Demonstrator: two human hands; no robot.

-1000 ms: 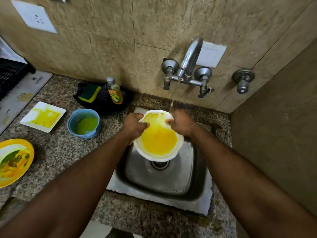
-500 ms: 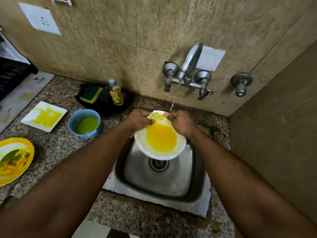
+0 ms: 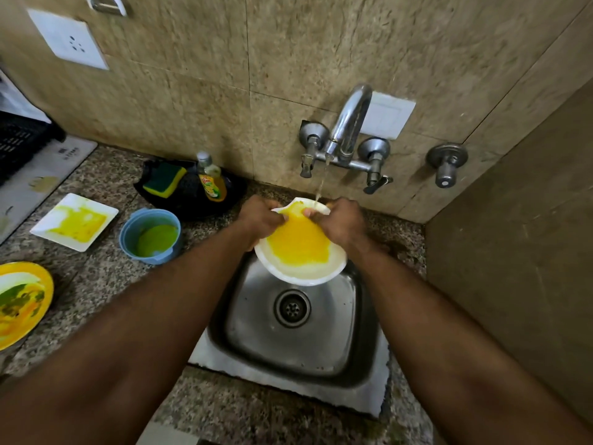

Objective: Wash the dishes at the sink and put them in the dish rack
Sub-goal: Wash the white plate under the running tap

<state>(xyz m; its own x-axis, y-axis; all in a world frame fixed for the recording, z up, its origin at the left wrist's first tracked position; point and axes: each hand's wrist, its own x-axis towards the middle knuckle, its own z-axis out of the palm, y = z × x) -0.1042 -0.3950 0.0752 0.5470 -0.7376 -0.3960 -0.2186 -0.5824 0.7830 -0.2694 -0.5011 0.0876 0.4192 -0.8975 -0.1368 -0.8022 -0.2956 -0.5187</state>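
Note:
A round white plate smeared with yellow sauce is tilted over the steel sink. My left hand grips its far left rim and my right hand grips its far right rim. A thin stream of water falls from the chrome tap onto the plate's far edge between my hands. A black dish rack shows at the far left edge.
On the granite counter to the left lie a square white plate with yellow smears, a blue cup with green residue and a yellow plate. Behind them a black tray holds a sponge and a soap bottle.
Both hands have lifted the plate up and back, closer to the tap, so the stream now lands on its far rim. The view has tilted slightly.

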